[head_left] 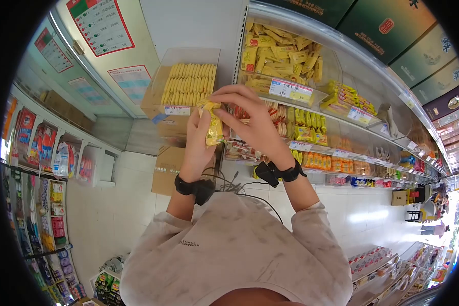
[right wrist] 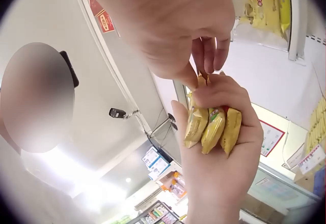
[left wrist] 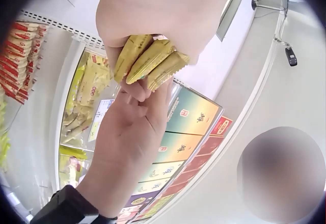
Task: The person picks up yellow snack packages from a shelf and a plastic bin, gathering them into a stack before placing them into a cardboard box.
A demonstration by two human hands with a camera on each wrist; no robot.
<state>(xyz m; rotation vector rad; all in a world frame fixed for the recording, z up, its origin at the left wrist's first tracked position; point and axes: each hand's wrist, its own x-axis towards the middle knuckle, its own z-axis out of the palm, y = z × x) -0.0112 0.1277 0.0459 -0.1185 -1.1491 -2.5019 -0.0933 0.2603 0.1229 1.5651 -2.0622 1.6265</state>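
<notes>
Three small yellow wrapped snack packets (right wrist: 213, 130) lie side by side in the left hand (head_left: 198, 136), whose fingers curl over them. In the left wrist view the ends of the packets (left wrist: 150, 63) stick out below the left palm. From the other side, the right hand (head_left: 257, 122) reaches over with bent fingers. Its thumb and fingertips pinch the upper end of one packet in the right wrist view. Both hands are raised in front of the chest, close together. The pinched end is partly hidden by the fingers.
Ahead stands a display box (head_left: 152, 97) with rows of similar yellow packets. To the right, shelves hold a bin of larger yellow packs (head_left: 285, 51) and other snacks behind price labels (head_left: 290, 89). A cardboard box (head_left: 167, 166) and dark cables (head_left: 234, 186) are below the hands.
</notes>
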